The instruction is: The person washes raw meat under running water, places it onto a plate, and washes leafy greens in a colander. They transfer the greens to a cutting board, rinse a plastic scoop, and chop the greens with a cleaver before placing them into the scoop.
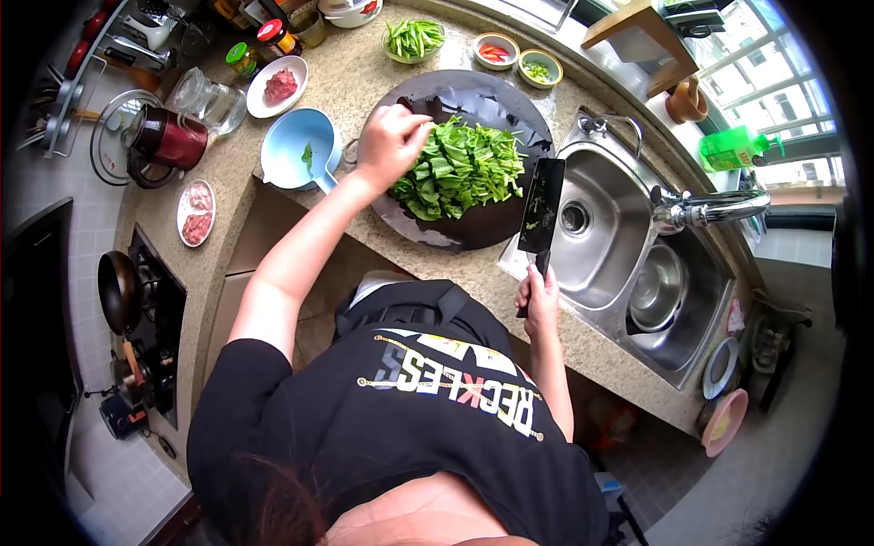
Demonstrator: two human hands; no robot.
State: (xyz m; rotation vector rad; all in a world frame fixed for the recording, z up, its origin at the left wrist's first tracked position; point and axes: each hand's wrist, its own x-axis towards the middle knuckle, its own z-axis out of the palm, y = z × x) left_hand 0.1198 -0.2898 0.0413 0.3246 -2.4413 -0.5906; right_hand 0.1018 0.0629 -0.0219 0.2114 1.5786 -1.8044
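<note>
Chopped leafy greens [469, 168] lie in a heap on a round dark cutting board [437, 235]. At the heap's upper left edge is my left hand [391, 141], its fingers curled together; what they hold, if anything, is too small to make out. My right hand [539, 296] is closed around the handle of a cleaver [543, 207]. The broad black blade points away from me over the board's right edge, beside the sink, with bits of green stuck to it. A light blue pan [289, 150] with a leaf inside sits left of the board, close to my left forearm.
Bowls of green pieces [414, 41], red slices [496, 52] and chopped green bits [540, 68] stand behind the board. Meat plates [278, 86] are at left, near a glass jug [218, 102]. A double sink [596, 264] with a faucet [710, 209] lies right; a stove [164, 318] is far left.
</note>
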